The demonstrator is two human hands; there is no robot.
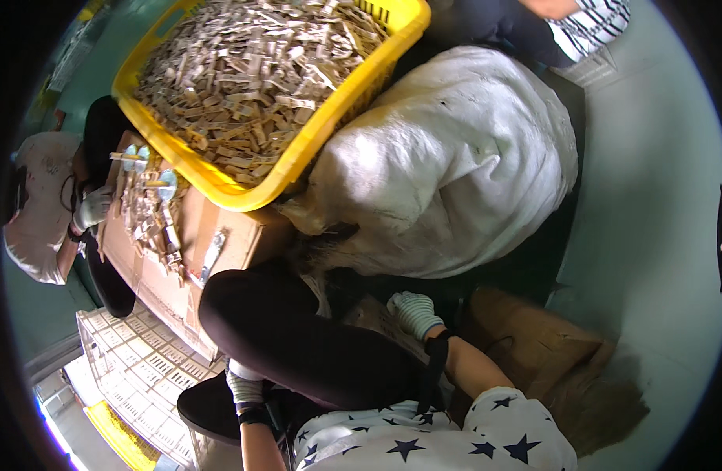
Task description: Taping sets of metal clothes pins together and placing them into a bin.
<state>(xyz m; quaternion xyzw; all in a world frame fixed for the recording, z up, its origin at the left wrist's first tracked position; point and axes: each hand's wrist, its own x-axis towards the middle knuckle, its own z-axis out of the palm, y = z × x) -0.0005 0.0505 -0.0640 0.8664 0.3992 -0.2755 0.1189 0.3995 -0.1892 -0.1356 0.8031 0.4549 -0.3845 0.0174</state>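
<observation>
My right hand [414,314], in a striped white knit glove, is beside my bent knee next to a piece of brown cardboard [370,315]. Its fingers look curled in, and what they close on, if anything, is hidden. My left hand [245,386], gloved the same way, is low by my other leg, its fingers mostly hidden behind my dark trouser leg [314,345]. In front of me a cardboard box [196,228] serves as a surface, with small wooden pieces [153,224] and light-blue items [167,185] on it.
A yellow basket [219,196] full of small wooden pieces stands on the box's far side. A big white sack [455,173] leans right of it. Crumpled cardboard [526,345] lies to my right, a white crate [141,369] to my left. Two other people sit nearby; one wears a glove [94,208].
</observation>
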